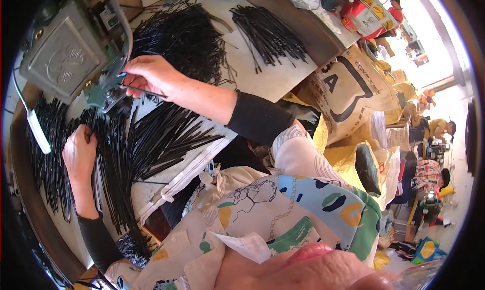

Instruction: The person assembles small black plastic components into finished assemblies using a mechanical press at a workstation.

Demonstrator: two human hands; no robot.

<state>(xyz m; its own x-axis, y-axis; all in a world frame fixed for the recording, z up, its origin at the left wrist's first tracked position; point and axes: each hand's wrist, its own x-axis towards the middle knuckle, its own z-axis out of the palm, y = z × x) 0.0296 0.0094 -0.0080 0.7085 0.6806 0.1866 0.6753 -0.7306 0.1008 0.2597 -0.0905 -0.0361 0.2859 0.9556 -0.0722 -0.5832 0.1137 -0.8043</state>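
Observation:
My right hand (pixel 151 75) is closed in a pinch beside the working end of a grey-green machine (pixel 63 57). A thin black strip (pixel 146 92) runs from its fingers back under the palm. Something small and bluish shows at the fingertips, too small to name. My left hand (pixel 81 151) rests with curled fingers on a spread of long black strips (pixel 108 173) in front of the machine. What its fingers hold, if anything, is hidden. More black strips (pixel 166 133) fan out between my two arms over the pale tabletop (pixel 262 82).
A tangled heap of black pieces (pixel 174 37) lies behind my right hand, with a neater black bundle (pixel 275 34) farther right. A white lamp (pixel 38 133) hangs at the left. Large sacks (pixel 343 93) stand right of the table. Other people (pixel 442 128) sit farther off.

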